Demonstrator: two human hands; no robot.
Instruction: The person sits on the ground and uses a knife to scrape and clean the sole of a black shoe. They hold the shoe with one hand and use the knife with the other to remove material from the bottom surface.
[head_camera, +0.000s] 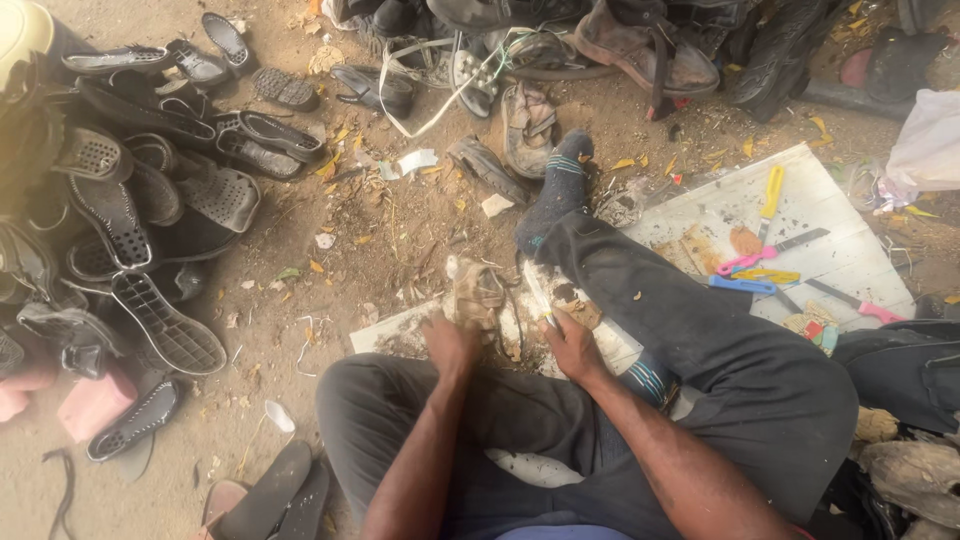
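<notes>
worn shoe | just above left hand, touching | right hand beside

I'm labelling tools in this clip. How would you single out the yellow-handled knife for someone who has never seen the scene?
Start at the white board lying on the dirt by the person's outstretched leg. Several tools lie on it; the yellow-handled knife lies nearest the board's far edge, roughly upright in the head view. Unlike the pink-handled knife and blue-handled tool nearer the person, its handle is plain yellow.
</notes>
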